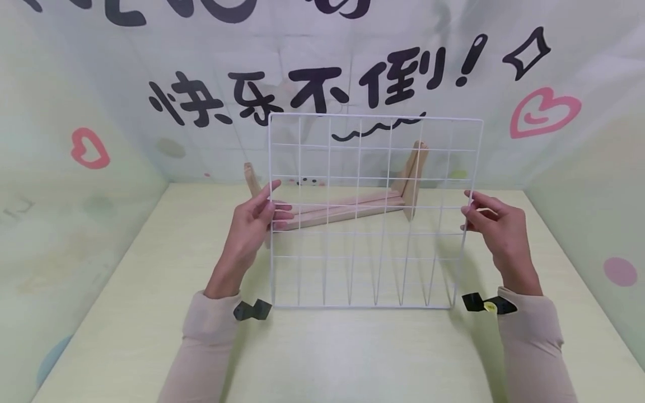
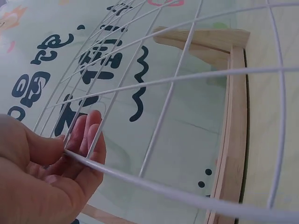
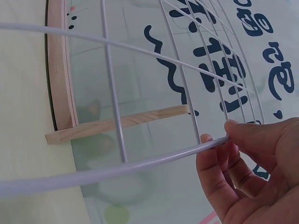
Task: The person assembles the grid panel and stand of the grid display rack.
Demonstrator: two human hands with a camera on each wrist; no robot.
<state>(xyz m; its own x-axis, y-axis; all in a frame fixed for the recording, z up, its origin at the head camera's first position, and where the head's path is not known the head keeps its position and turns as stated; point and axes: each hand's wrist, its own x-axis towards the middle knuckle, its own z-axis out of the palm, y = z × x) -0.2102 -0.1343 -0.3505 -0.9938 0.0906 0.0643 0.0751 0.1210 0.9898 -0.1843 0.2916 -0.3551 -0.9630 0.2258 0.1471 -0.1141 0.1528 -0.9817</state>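
Note:
A white wire grid panel is held up over the table, its near edge low and its far edge raised. My left hand grips its left edge wire, thumb on the near side and fingers behind, as the left wrist view also shows with the hand at the rim. On the opposite edge, my right hand pinches the wire between thumb and fingers; the right wrist view shows that hand close up. Behind the grid lies a wooden frame with upright end pieces, seen through the wires.
The pale table runs back to a wall sheet with black lettering and pink hearts. Side walls enclose the table at left and right. A black strap is on each wrist.

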